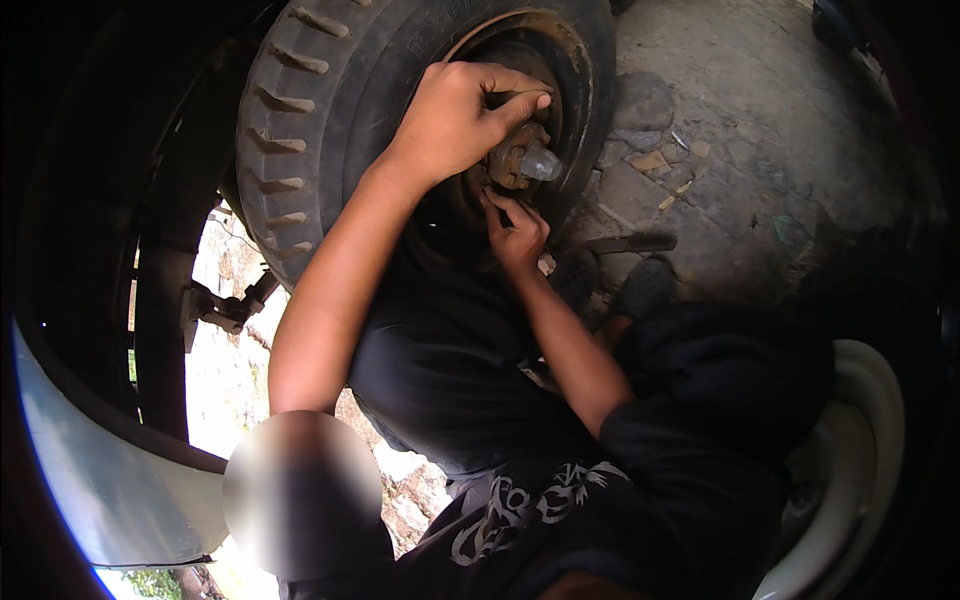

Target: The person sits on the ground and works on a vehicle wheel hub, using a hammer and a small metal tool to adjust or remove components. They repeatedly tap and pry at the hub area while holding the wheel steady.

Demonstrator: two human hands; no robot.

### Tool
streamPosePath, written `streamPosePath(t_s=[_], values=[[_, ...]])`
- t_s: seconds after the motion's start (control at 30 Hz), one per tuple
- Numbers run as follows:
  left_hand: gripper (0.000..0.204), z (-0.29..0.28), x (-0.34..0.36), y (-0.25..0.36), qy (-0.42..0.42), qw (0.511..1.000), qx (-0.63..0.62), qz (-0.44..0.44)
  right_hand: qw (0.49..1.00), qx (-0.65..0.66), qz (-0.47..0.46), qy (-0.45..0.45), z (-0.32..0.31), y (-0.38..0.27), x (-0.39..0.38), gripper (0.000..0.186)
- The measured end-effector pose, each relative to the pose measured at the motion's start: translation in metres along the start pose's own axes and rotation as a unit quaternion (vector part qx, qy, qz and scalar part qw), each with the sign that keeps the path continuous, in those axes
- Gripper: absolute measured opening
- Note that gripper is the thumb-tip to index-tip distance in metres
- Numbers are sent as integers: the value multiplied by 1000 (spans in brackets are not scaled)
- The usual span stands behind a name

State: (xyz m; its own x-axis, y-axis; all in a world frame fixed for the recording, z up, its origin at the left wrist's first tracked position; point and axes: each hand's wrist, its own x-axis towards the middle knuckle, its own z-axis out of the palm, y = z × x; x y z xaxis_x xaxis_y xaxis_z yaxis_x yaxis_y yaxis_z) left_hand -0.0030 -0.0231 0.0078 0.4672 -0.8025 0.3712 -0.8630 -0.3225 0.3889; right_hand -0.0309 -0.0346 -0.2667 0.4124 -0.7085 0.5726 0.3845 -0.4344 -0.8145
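Observation:
A large black tyre (pixel 290 130) with deep tread blocks stands before me on its rusty, dished wheel rim (pixel 575 60). At its centre sits a brown, dirty hub (pixel 512 165) with a grey tapered end (pixel 541 163). My left hand (pixel 465 120) reaches over the upper side of the hub, thumb and forefinger brought together; whatever lies between them is hidden. Just below the hub, my right hand (pixel 519 232) has its fingertips pinched close against the wheel's inner face. Anything in that pinch is too small or too shaded to make out.
Rough stone and concrete ground (pixel 740 120) lies to the right, with scattered chips and a flat dark bar (pixel 632 243). A dark shoe (pixel 645 285) rests near the wheel. A pale curved body panel (pixel 130 480) and dark underbody parts (pixel 225 305) are at left.

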Motion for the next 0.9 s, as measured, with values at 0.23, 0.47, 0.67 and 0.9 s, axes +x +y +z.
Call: streamPosePath(t_s=[0.23, 0.47, 0.67, 0.9], values=[[20, -3, 3, -6, -14, 1000, 8, 11, 999, 37, 22, 9, 8, -8, 8, 18], [21, -1, 0, -6, -22, 1000, -6, -4, 999, 23, 19, 15, 9, 16, -20, 17], [22, -1, 1, -11, -10, 1000, -17, 14, 998, 52, 39, 28, 12, 8, -21, 15], [24, -5, 0, -4, -33, 998, -31, -35, 998, 30, 23, 45, 18, 11, -22, 12]])
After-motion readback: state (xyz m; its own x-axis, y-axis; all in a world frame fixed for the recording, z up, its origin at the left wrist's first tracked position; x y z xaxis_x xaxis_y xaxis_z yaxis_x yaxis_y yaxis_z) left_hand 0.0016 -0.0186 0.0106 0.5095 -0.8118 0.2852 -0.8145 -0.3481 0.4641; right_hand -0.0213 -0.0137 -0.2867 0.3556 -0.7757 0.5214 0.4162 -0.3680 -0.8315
